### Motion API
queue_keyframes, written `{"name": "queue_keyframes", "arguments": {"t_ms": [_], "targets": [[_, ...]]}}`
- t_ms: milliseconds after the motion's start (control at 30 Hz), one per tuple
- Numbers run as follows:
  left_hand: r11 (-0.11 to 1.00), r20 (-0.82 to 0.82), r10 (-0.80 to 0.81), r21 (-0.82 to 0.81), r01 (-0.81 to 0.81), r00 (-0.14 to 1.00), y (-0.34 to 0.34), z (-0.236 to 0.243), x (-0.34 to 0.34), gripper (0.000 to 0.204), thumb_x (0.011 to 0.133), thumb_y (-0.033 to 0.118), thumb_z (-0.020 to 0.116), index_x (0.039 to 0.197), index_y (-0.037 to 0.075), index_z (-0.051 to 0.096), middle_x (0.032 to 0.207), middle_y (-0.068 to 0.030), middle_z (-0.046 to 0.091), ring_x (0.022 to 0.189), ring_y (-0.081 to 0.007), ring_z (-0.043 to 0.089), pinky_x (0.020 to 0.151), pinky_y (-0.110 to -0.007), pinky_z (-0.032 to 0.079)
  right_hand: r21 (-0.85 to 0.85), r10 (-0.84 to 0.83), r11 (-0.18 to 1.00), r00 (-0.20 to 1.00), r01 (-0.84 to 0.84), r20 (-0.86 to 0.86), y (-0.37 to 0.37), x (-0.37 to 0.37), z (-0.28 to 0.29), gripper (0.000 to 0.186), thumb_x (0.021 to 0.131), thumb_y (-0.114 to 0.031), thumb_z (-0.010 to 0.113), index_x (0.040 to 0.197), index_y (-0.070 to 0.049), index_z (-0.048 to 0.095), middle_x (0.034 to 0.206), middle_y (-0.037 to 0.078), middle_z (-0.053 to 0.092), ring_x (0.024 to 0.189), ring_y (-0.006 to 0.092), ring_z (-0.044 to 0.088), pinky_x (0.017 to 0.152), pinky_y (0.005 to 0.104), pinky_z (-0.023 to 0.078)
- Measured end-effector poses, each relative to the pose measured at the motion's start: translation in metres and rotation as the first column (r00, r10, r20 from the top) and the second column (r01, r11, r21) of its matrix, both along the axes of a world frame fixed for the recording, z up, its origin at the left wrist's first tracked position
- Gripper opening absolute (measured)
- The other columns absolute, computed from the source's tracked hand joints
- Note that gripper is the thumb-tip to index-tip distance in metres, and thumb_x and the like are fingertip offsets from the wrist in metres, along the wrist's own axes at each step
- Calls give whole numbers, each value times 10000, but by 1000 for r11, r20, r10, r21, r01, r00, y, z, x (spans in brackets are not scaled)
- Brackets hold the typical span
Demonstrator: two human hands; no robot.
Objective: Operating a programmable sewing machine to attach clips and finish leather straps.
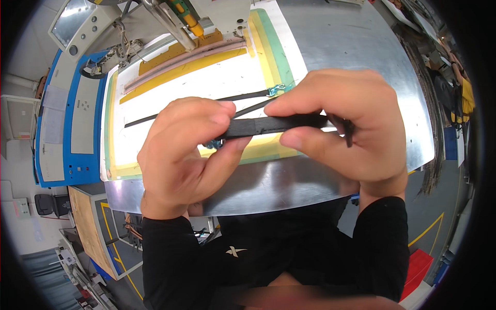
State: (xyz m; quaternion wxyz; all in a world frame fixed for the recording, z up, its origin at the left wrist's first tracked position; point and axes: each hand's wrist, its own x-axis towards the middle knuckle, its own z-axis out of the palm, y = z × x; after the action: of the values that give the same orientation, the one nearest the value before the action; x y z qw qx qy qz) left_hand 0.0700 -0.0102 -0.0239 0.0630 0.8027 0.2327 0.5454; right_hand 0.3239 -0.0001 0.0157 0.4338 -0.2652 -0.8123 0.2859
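My left hand (181, 155) pinches the left part of a black flat strip (261, 125) between fingers and thumb; teal bits (212, 144) show just under its fingers. My right hand (351, 129) grips the same strip's right part, its fingertips and thumb on either face and a dark end curled inside the palm. Beyond them, thin black strips (142, 118) lie on a white work mat (155, 139) edged with yellow and green tape, one ending in teal shreds (276, 89). What is inside each palm is partly hidden.
A machine (217, 15) with a yellow-tipped nozzle stands over a yellow fixture (181, 72) at the back. A blue-framed control panel (62, 150) is left. The steel table (356, 41) spans behind and beneath. A person in yellow (465, 95) is at far right.
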Motion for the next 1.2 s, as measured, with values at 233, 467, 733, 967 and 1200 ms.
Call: {"name": "queue_keyframes", "arguments": {"t_ms": [233,467,733,967,1200], "targets": [[1000,-10,-14,-23,14,1000,-6,4,-1,509,764,-80,884,1183,60,631,1154,-211,747,932,-310,756,777,-386,617,74,3,997,999,-6,42,-2,3,5,308,721,-75,873,1019,-18,819,825,112,760,711,252,715,626,328,509],[999,-56,-28,21,30,998,-5,5,-4,541,735,-102,876,1182,64,620,1175,-212,740,887,-299,743,710,-383,586,83,-13,996,999,10,33,-5,3,5,299,735,-104,890,1017,-29,826,822,114,760,731,262,733,630,332,535],[992,-76,112,-58,-116,991,-11,12,5,354,788,-13,877,1105,13,723,939,-147,757,776,-271,713,684,-354,560,192,-84,979,995,73,49,-2,2,1,245,821,-137,845,1031,-16,809,837,117,754,714,267,716,616,337,520],[892,-83,55,-444,-87,995,-16,27,0,197,931,153,799,1036,-3,737,899,-92,743,776,-189,683,731,-289,536,135,-105,987,989,90,105,2,-4,-7,240,914,-261,788,907,-24,749,792,99,711,662,288,654,610,373,489],[484,337,-15,-821,302,941,-15,26,1,407,996,316,705,1008,-87,652,805,-101,658,666,-102,570,622,-247,439,11,45,999,996,-46,81,6,0,-7,360,970,-385,741,867,-40,741,702,58,684,630,251,662,586,344,473]]}}
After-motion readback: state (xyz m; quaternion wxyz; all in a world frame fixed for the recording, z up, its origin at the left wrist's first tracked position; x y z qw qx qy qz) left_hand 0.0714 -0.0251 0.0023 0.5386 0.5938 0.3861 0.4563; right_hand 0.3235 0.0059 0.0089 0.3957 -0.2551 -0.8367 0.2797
